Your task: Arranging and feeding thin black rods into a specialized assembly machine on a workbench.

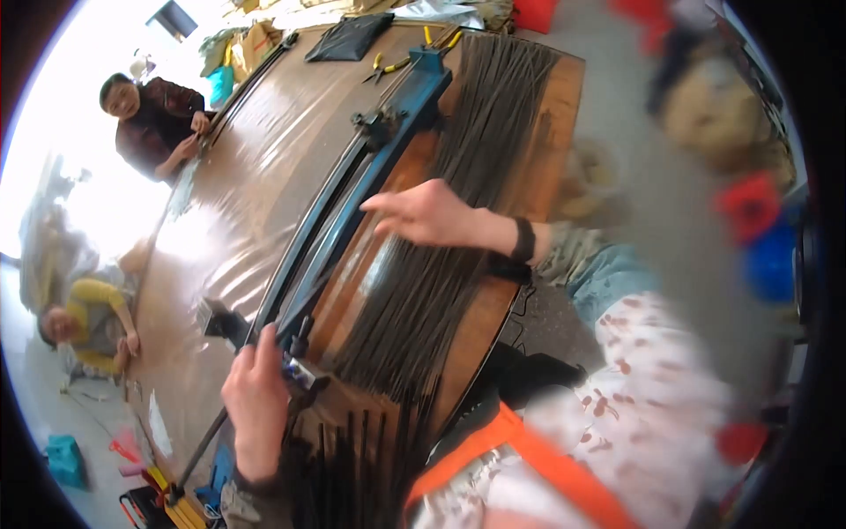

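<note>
A long blue metal rail fixture (328,231) runs slantwise along the table, with a clamp-like block (379,126) toward its far end. My left hand (256,401) is at the near end of this rail, beside a black-handled clamp (302,335). Its fingers are drawn together at the rail; whatever they grip is hidden. Over the rail's middle, my right hand (430,213) reaches across with the index finger stretched out and nothing visible in it. Under that arm lies a wide bundle of thin dark rods (414,300), spread lengthwise along the table.
Clear sheeting covers the tabletop (251,207). Yellow-handled pliers (381,69) and a black pouch (350,37) lie at the far end. Two people, one in a dark top (157,123) and one in yellow (95,309), are along the left edge. More dark rods (361,450) stick out near me.
</note>
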Tool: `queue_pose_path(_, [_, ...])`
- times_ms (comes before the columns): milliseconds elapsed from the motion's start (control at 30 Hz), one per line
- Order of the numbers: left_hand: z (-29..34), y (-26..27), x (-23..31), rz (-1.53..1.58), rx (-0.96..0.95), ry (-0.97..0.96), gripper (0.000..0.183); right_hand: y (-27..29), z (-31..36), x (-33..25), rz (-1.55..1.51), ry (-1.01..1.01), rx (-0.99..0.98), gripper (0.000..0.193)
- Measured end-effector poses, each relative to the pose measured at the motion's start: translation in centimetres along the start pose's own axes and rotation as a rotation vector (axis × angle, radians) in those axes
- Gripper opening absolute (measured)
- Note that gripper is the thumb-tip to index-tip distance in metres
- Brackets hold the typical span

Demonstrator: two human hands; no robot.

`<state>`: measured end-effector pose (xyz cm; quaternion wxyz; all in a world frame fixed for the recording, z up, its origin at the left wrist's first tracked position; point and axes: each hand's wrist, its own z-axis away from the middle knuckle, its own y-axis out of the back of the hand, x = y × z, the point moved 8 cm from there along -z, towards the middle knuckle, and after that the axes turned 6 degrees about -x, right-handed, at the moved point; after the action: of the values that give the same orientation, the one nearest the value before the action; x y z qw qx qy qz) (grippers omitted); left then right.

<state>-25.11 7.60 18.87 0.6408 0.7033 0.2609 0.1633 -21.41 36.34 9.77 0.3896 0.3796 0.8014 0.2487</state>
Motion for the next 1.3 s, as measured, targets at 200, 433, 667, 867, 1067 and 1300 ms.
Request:
queue_pose_path(200, [-0.5, 1.5, -4.1, -0.073, 0.053, 0.002, 0.036, 2.3, -0.9, 3.0, 0.121, 0.102, 0.165, 0.059])
queue_pose_path(433, [-2.9, 2.3, -3.0, -0.065, 0.009, -0.064, 0.042, 1.3, -1.1, 1.0, 0.081, -0.009, 0.266, 0.042])
queue_pose_path(667, [-2.8, 4.6, -4.4, 0.041, 0.139, 0.004, 0.043, -0.1, -3.0, -3.5, -0.282, -0.063, 0.079, 0.067])
queue_pose_path(867, [2.2, 6.6, -5.9, -0.032, 0.098, 0.098, 0.045, -0.8, -1.9, -2.5, -0.325, -0.02, 0.159, 0.021])
queue_pose_path(1067, [3.8, 4.9, -5.0, 0.014, -0.047, 0.146, 0.042, -1.4, -4.8, -5.5, -0.535, -0.158, 0.096, 0.01])
queue_pose_path(1300, [9.7, 6.8, -8.0, 0.104, -0.045, 0.302, 0.044, -2.2, -6.4, -7.7, -0.284, 0.085, -0.006, 0.021])
